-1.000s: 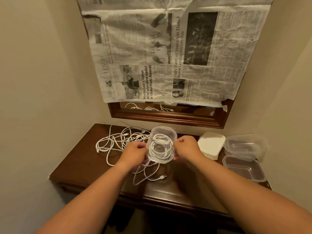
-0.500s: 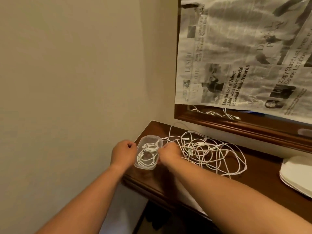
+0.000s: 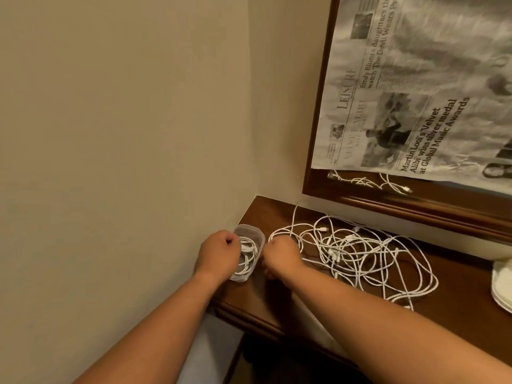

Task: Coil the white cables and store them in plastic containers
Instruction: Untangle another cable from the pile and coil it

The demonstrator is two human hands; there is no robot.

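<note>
Container [image 3: 251, 230] probably light and flexy, so hold it by the rim. Left hand [image 3: 220, 253] curls over the rim at 9 o'clock. Right hand [image 3: 281, 257] is curled at 3 o'clock, contact unclear. Coiled cable [image 3: 246, 257] looks springy.

"LEISURE", "Global Music Awards" on the newspaper [image 3: 415, 106]

The wall [image 3: 110, 162] closes off the left of the frame, and the container [image 3: 256, 236] sits just beside it at the table's [image 3: 465, 295] left end, leaving no way in from that side. Loose cables [image 3: 360, 253] sprawl over the middle, back towards the mirror frame [image 3: 401, 206]. Bare wood shows along the near edge and between the cables and the lids [image 3: 502, 289] at far right.
</note>
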